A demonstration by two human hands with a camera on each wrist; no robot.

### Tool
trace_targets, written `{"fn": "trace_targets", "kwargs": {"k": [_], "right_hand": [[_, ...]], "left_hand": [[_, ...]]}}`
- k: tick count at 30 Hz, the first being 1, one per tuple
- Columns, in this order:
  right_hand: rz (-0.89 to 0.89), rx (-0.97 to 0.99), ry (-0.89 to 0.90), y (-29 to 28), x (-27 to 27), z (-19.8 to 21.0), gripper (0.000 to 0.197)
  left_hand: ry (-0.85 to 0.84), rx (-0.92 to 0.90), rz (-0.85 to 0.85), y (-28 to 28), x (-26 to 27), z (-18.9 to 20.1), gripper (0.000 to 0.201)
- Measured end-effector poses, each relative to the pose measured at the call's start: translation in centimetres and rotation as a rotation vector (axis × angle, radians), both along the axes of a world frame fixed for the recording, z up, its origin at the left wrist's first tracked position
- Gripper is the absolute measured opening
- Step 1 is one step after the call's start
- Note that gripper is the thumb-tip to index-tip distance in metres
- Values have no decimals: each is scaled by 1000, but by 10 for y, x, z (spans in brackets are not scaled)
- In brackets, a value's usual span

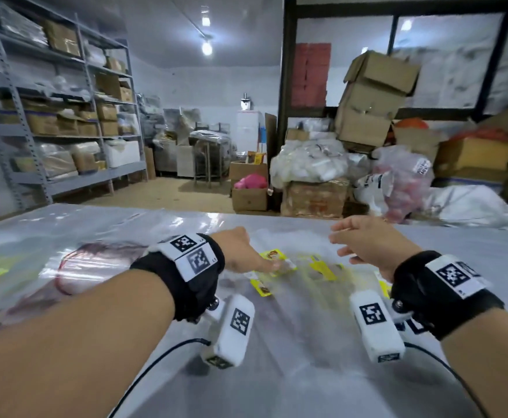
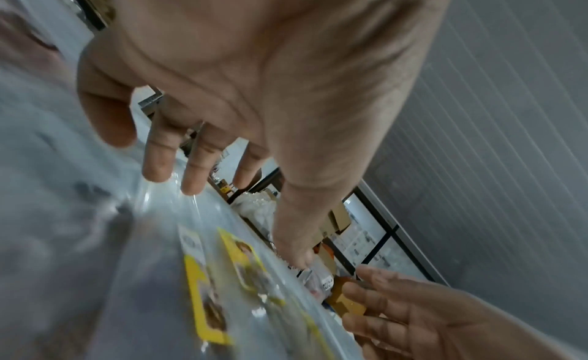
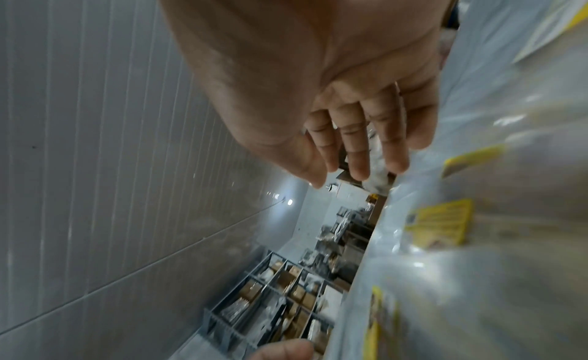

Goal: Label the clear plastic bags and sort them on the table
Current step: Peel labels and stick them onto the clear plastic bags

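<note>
Head view: left hand (image 1: 242, 251) low over counter (image 1: 473, 254), fingers straight and spread, thumb tip (image 1: 272, 266) down on clear bags (image 1: 292, 276), nothing gripped. Right hand (image 1: 367, 239) relaxed open, hovering just right of same bags, apparently not touching. Bags directly under and between both hands; left nearer. Thin glossy film, flat, slippery-looking, wrinkled glare; yellow printed cards (image 1: 325, 268) inside. Long axis unclear through blur. Cardboard boxes (image 1: 373, 101) far beyond.

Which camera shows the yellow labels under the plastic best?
The head view: it shows the yellow labels spread out together between the left hand and the right hand. The left wrist view shows only a couple, blurred and close; the right wrist view catches several at its edge, also blurred.
</note>
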State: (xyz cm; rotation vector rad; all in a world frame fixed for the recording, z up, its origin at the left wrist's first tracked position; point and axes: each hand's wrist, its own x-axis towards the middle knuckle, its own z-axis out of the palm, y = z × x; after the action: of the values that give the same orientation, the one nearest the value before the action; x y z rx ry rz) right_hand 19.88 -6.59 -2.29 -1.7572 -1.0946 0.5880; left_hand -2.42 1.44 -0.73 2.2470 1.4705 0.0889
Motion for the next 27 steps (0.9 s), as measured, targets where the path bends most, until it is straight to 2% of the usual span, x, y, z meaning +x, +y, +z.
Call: {"fn": "trace_targets", "kwargs": {"k": [3,7,9,17,19,22,23,24,26,27], "right_hand": [[-76,-20,-39,-5,22,-15,16],[-61,-131,-78,-1,31,-28,34],[-42,-170,-159,0,30,-32,44],[20,-226,-209,-2,27,-33,75],[32,-219,-192,-3,26,-33,70],[25,-220,-183,-4,27,-32,57],[19,-221,-188,-4,25,-31,48],[10,-219,-194,-5,24,-30,37],[-10,-226,-204,-5,21,-29,16],[-21,-228,-198,-4,21,-29,15]], "left_hand": [[92,4,-2,7,28,-10,118],[179,53,-14,13,51,-18,122],[154,35,-18,17,54,-19,115],[44,2,11,20,55,-15,65],[7,18,20,24,55,-14,66],[-65,-77,98,37,49,-23,110],[-85,-105,109,39,47,-27,118],[-97,-114,116,43,45,-30,119],[-114,-81,97,47,41,-33,109],[-130,-60,90,46,40,-33,103]]}}
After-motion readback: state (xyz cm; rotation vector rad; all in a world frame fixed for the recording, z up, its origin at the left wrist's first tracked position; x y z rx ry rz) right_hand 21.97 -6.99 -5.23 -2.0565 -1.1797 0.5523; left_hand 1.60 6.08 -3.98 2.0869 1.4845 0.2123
